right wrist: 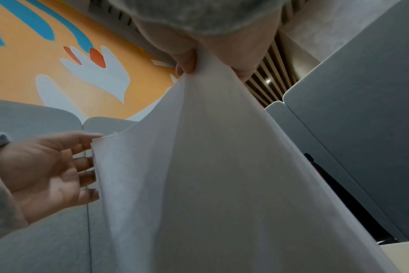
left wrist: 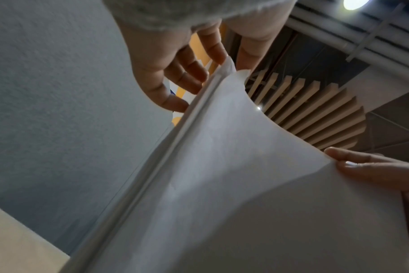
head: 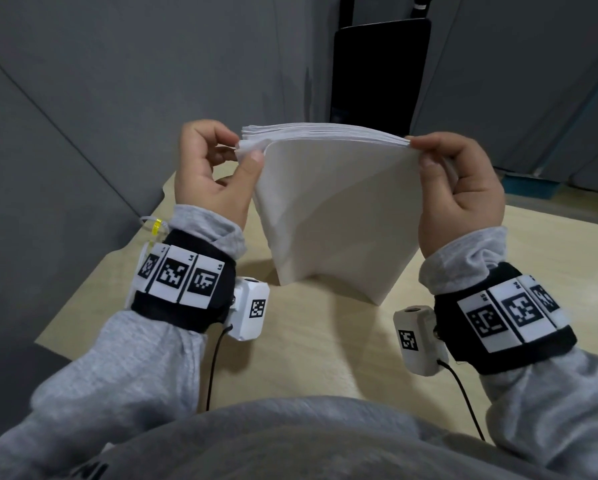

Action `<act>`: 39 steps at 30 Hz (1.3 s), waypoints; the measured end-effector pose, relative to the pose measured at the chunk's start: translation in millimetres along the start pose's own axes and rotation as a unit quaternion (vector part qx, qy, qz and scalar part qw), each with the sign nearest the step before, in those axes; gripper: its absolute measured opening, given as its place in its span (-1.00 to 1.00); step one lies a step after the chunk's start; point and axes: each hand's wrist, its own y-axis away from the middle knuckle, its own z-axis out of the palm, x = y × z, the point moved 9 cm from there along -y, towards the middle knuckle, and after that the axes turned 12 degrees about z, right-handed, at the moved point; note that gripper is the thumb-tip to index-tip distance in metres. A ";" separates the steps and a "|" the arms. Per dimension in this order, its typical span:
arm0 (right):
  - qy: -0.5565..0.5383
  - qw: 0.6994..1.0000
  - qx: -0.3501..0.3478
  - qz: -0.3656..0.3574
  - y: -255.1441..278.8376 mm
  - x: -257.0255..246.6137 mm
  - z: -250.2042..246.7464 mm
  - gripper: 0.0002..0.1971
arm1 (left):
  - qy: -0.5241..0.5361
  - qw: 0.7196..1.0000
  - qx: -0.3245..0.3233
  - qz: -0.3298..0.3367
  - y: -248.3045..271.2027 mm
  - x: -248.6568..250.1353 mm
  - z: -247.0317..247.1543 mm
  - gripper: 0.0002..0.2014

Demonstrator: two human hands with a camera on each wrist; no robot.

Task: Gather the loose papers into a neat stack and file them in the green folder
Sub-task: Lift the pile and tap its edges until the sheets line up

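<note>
Pinching white paper stack (head: 328, 209) top corners, left hand (head: 211, 174) and right hand (head: 460, 199); tap bottom edge square on light wooden tabletop (head: 325, 348).

Partitions (head: 83, 98) hem table (head: 308, 358); chair (head: 377, 71) perhaps behind.

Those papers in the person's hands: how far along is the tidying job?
Gathered: the papers form one stack. In hand: left hand and right hand pinch its top corners, bottom edge standing on the table, likely being squared. Left: filing; no green folder is in view.
</note>
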 end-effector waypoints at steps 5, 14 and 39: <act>-0.001 1.000 -0.003 0.001 1.8 -1.6 0.7 -0.78 | -0.033 0.999 0.027 -0.008 -6.1 8.1 -0.8 -0.74; 0.008 1.000 -0.001 -0.007 2.5 -0.6 1.7 -0.79 | -0.123 0.991 0.021 -0.056 -16.8 2.9 2.2 -0.66; -0.009 0.999 -0.024 -0.020 8.8 -2.3 5.9 -0.78 | -0.089 0.994 0.044 -0.035 -7.1 6.7 -1.9 -0.70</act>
